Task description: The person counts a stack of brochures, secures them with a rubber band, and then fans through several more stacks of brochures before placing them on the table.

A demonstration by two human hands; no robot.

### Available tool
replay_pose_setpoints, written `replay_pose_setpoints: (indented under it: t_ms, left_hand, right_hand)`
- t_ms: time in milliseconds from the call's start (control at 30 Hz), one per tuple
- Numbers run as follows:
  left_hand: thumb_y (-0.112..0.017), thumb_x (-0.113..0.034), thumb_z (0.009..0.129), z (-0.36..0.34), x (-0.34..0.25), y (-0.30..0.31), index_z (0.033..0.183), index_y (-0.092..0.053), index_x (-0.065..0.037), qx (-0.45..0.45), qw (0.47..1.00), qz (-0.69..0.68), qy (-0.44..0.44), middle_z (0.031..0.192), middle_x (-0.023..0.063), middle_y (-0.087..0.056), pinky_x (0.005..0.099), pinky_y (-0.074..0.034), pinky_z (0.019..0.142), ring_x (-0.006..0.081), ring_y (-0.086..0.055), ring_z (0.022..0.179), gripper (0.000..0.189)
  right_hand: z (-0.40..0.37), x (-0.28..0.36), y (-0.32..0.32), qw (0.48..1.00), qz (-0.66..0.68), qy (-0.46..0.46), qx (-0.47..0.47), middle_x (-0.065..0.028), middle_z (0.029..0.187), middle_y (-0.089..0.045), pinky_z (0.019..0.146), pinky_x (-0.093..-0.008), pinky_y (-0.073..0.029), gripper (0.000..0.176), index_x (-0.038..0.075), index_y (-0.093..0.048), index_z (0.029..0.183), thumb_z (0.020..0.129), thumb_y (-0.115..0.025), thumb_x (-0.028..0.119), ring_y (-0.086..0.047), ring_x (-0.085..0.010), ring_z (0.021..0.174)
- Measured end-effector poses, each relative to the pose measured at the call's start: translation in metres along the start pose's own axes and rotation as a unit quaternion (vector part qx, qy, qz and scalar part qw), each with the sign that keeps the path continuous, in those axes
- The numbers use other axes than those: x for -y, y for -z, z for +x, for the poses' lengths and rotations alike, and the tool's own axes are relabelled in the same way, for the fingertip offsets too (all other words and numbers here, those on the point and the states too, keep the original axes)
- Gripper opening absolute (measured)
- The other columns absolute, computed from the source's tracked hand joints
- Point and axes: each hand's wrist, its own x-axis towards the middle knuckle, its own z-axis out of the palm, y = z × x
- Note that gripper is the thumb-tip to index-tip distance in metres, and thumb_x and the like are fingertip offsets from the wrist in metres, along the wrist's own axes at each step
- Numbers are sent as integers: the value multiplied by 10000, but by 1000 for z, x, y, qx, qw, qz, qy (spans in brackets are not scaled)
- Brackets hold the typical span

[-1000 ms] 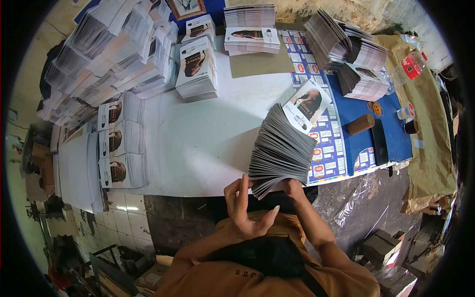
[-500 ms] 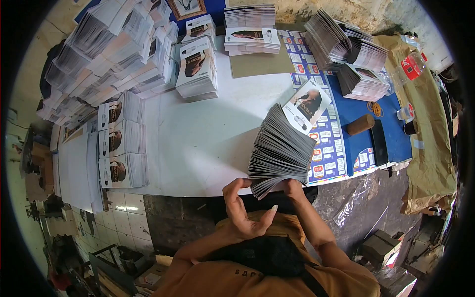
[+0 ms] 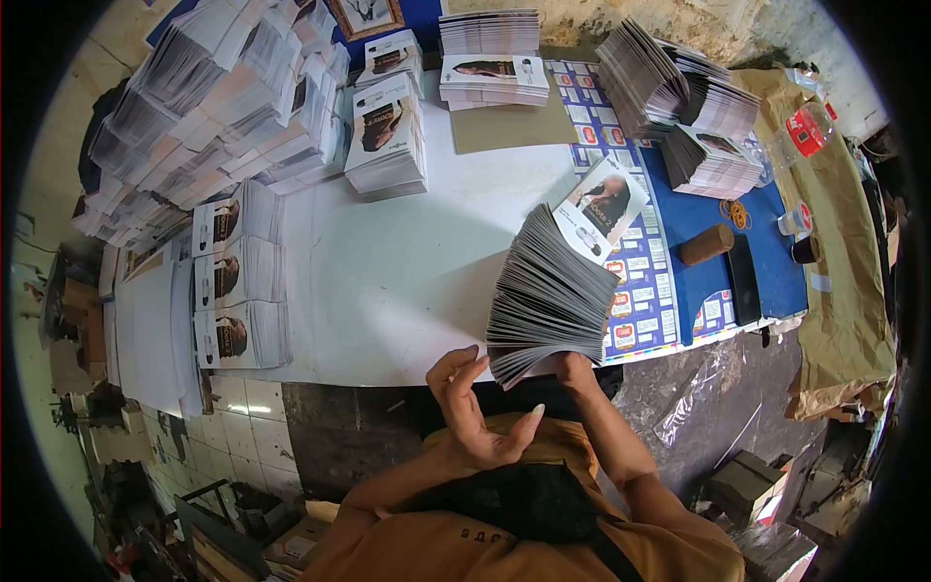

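A fanned stack of booklets [image 3: 548,291] lies at the table's front edge, its top booklet [image 3: 603,207] face up with a printed cover. My right hand [image 3: 576,371] grips the near right corner of the fan, its fingers partly hidden beneath the sheets. Just left of the fan's near end is my left hand [image 3: 477,407], palm up, thumb and fingers apart, with nothing in it. Its fingertips are close to the booklets' left edge.
Booklet piles [image 3: 240,276] stand at the left, beside a tall heap [image 3: 213,107]. More stacks [image 3: 495,78] line the back. At the right are a wooden block [image 3: 706,244], a phone [image 3: 743,278], rubber bands [image 3: 735,213], a cup [image 3: 795,220] and a bottle [image 3: 810,129].
My left hand's fingers have shifted slightly left, away from the near end of the fan. My right hand and the booklets look almost the same.
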Motion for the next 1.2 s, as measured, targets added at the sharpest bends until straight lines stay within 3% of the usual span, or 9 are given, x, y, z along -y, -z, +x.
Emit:
replay_pose_setpoints:
  t_ms: [167,267,367,467,567,767,867,967,1200]
  left_hand:
    - [-697,-151,691,-2,5,-1,1372,-224,108,18,999,-35,-2,1214,179,-305,360,-309,958,237,-368,1088,868]
    - [-752,-215,719,-4,-1,1,1363,-254,145,22,999,-6,36,1185,214,-354,348,-377,882,268,-402,1051,890]
    - [-750,-218,721,-1,-3,6,1391,-196,158,71,996,57,10,1176,221,-353,345,-379,861,268,-396,1037,948]
    - [-752,-204,718,-1,-5,6,1363,-254,139,61,997,47,14,1179,212,-351,345,-382,859,270,-388,1041,884]
    - [-682,-167,699,-4,2,1,1358,-246,108,21,1000,-3,-1,1209,179,-316,382,-319,973,258,-360,1116,837]
    - [-694,-175,681,-4,7,-5,1348,-264,81,2,999,-52,-14,1189,173,-324,381,-305,959,250,-367,1081,834]
    - [-701,-178,673,-4,-3,-2,1360,-244,88,8,997,-43,70,1175,170,-328,379,-304,957,245,-370,1063,866]
    - [-709,-174,663,-2,-6,5,1369,-226,92,63,996,31,62,1181,175,-331,376,-299,962,244,-371,1069,896]
    - [-709,-167,657,-3,5,-2,1370,-225,89,-2,1000,-19,0,1196,181,-333,375,-283,970,245,-369,1085,899]
  right_hand:
    - [-5,-1,1,998,-10,-56,10,-89,1111,-388,942,-323,-306,825,-3,-309,1207,642,-714,442,-396,-183,1076]
    - [1,10,-1,1000,9,2,-6,-85,1104,-393,942,-325,-305,810,1,-309,1204,653,-708,440,-399,-181,1071]
    - [8,32,-3,999,28,45,-14,-82,1102,-393,941,-327,-304,798,3,-308,1202,664,-704,441,-398,-179,1069]
    - [11,44,-6,997,51,53,-24,-80,1101,-391,940,-325,-302,801,5,-307,1201,671,-706,453,-398,-176,1067]
    - [7,26,-6,997,53,39,-27,-79,1100,-392,941,-322,-302,836,7,-306,1202,665,-718,498,-399,-174,1067]
    - [8,28,-8,995,83,51,-26,-83,1112,-401,946,-322,-309,932,12,-294,1212,640,-735,600,-405,-172,1069]
    - [10,38,-8,993,105,55,-24,-86,1118,-406,945,-322,-312,939,12,-287,1217,644,-730,610,-409,-172,1072]
    - [11,35,-9,991,113,66,-29,-88,1117,-410,946,-322,-312,938,11,-290,1217,648,-721,619,-410,-173,1072]
    - [11,43,-5,996,46,71,-23,-79,1108,-420,936,-318,-317,769,14,-318,1198,716,-739,441,-412,-165,1055]
